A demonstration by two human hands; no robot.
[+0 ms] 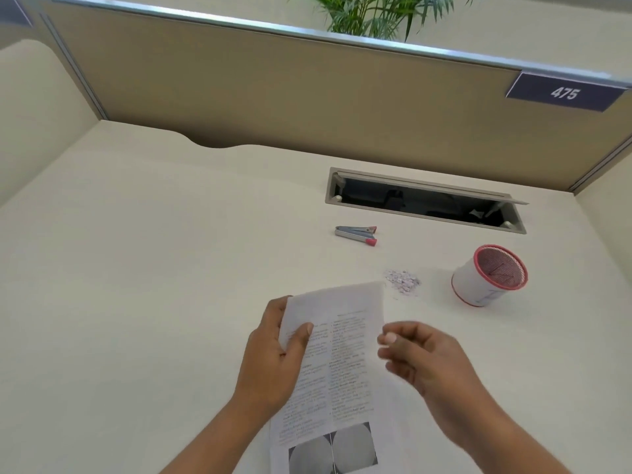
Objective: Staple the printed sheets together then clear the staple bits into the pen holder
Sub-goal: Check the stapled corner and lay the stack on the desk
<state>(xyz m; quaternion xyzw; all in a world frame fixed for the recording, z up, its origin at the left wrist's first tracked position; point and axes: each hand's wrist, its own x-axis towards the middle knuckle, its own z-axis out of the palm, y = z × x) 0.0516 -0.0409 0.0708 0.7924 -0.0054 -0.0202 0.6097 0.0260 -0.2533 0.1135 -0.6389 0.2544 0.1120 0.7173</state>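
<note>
- The cream table [171, 268] fills most of the view, with nearly everything on it lying in its right half.
- A tan partition wall [273, 97] stands along the table's far edge, topped by a metal rail; a dark plate reading 475 [564, 93] sits at its upper right, and green plant fronds [376, 12] show above it.
- A rectangular cable hatch [424, 201] is cut into the table near the far right, its lid raised and the inside dark.
- The printed sheets [342, 354] are in the near centre, text in two columns with two grey round pictures at the bottom; the top edge tilts up to the right, and whether the lower end rests on the table I cannot tell.
- The left hand [277, 354] holds the sheets by their left edge: its grip is clamped on the paper, thumb over the printed face, fingers behind.
- The right hand [420, 357] is just beside the sheets' right edge, motion-blurred; its fingers are curled and loosely apart, with no firm grip on anything that I can make out.
- The pen holder [485, 277], white-walled with red rims and red mesh inside, stands tilted at the right, well apart from both hands.
- The stapler [356, 235], silver with red ends, lies on its side beyond the sheets, in front of the hatch.
- The staple bits [403, 281] form a small pale heap on the table, between the sheets' top right corner and the pen holder.
</note>
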